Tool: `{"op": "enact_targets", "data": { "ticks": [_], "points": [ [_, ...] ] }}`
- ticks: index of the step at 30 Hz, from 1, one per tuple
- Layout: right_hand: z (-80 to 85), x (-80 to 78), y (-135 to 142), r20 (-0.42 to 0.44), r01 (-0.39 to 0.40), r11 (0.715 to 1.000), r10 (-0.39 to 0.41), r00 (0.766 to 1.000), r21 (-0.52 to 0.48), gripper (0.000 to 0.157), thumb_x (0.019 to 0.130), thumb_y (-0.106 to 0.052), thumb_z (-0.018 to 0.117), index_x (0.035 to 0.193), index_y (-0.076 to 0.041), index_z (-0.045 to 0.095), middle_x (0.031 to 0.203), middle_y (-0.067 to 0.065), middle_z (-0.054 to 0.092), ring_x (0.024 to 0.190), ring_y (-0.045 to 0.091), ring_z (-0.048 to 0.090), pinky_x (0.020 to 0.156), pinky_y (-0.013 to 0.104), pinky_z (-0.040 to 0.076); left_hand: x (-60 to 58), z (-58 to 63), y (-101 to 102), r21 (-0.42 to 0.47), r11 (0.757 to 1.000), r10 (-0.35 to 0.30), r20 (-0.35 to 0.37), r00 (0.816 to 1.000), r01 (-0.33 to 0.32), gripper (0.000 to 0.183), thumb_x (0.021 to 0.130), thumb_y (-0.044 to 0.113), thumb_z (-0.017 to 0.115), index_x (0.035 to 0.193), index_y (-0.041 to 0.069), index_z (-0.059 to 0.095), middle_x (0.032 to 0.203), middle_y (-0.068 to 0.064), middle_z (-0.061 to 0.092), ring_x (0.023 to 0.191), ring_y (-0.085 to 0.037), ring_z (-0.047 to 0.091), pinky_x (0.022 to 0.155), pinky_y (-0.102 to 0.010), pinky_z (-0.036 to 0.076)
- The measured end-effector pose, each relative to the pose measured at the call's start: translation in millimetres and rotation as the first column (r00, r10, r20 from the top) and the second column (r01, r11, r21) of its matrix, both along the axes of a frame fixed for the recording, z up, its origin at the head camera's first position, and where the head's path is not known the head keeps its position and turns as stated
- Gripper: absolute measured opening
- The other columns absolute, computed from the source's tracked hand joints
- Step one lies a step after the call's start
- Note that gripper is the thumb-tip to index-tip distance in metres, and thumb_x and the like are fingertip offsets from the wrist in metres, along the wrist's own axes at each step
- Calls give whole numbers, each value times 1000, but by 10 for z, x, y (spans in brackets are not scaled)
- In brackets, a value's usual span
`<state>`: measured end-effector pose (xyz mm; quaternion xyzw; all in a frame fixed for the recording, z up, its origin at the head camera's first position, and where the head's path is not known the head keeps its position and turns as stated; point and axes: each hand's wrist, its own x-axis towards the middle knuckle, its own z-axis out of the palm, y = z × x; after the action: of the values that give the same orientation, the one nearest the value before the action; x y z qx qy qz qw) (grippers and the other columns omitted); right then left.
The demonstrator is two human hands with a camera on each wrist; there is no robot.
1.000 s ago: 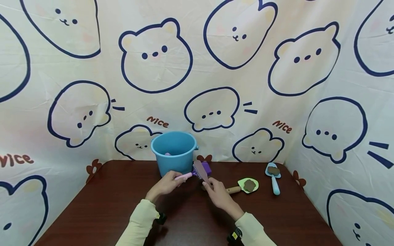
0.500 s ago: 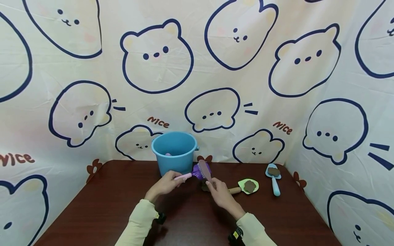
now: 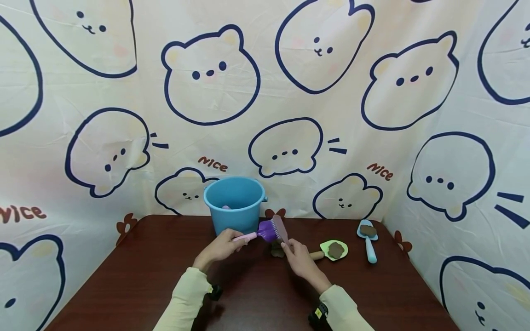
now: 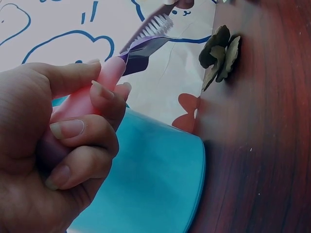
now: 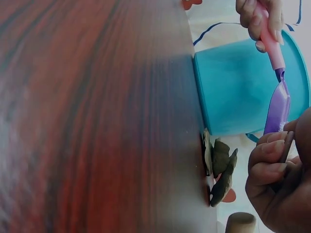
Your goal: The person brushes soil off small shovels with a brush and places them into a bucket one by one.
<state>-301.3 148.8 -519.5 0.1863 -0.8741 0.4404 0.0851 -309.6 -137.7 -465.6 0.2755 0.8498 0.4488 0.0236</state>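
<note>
Left fingers [image 4: 97, 133] grip the purple shovel [image 3: 267, 231], right fingers [image 5: 266, 172] the brush [image 3: 281, 229]. Bristles have moved to the blade's [image 5: 278, 109] outer end, likely finishing one stroke.

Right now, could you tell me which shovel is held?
The purple shovel, in the left hand; the green shovel and blue shovel lie on the table.

Near a blue bucket [image 5: 238, 87]: left hand [image 5: 251, 20] holding a purple shovel [image 5: 278, 108], right hand [image 5: 279, 182] holding a mostly hidden brush [image 5: 288, 144], dark pieces [image 5: 222, 158].
</note>
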Motion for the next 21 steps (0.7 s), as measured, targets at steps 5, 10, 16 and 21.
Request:
{"op": "enact_targets", "data": {
  "ticks": [5,10,16,21],
  "points": [
    [-16,-18,36,18,18,1000,-18,1000,2,36,109,-37,47,94,-6,56,70,-2,44,56,9,39,54,24,36,6,3,3,0,1000,1,16,1000,-1,32,104,30,58,83,8,68,65,2,53,61,-12,49,57,-28,43],
    [-47,-48,73,33,40,999,-41,999,17,36,109,-36,47,95,-5,56,72,0,46,57,11,41,55,26,37,7,8,1,-2,1000,-6,16,1000,6,35,105,30,58,79,8,65,63,2,51,58,-11,46,55,-26,41],
    [-56,-77,105,53,49,998,-50,997,30,35,110,-34,46,96,-4,57,72,1,47,59,13,42,56,27,38,9,11,-2,-5,1000,-2,27,1000,2,35,105,30,58,78,8,65,62,2,50,57,-10,45,55,-26,40],
    [-29,-86,128,64,71,997,-73,995,28,32,109,-30,47,96,-3,58,70,0,47,58,13,42,56,27,37,1,5,-5,-2,1000,8,33,999,-8,33,105,30,58,83,8,68,64,0,53,58,-11,46,55,-27,41]
  ]
}}
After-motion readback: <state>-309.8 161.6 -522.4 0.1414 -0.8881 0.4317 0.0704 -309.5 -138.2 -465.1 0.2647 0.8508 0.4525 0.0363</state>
